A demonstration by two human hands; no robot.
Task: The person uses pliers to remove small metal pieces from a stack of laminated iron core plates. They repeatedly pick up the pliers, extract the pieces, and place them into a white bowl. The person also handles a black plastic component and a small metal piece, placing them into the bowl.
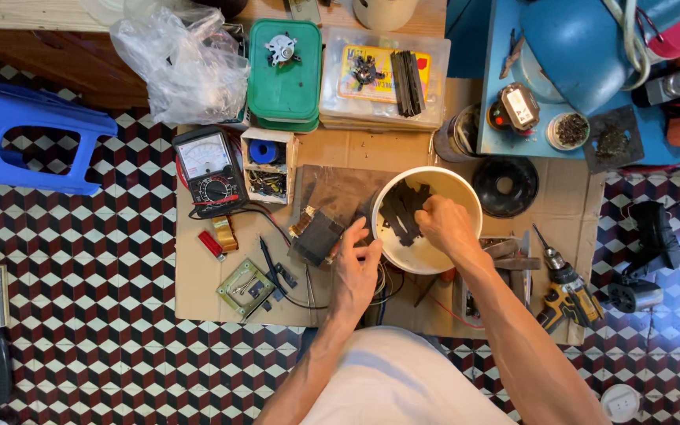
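Two hands at a white bowl on cardboard over the tiled floor. Left hand pinches the near rim, grip closed, steadying it. Right hand reaches inside, fingers curled among dark metal strips; whether it grips any, cannot tell. Multimeter lies left.

Right hand: fingertips sunk among the dark flat pieces in the white bowl, so its grip cannot be read, and the bowl hides the left hand's fingertips at its near rim. Both forearms run out at the lower edge, and the blue stool is cut at the left edge (the blue lamp shade at the top likewise). Contents of the small open box and the little round dish are too small to tell.
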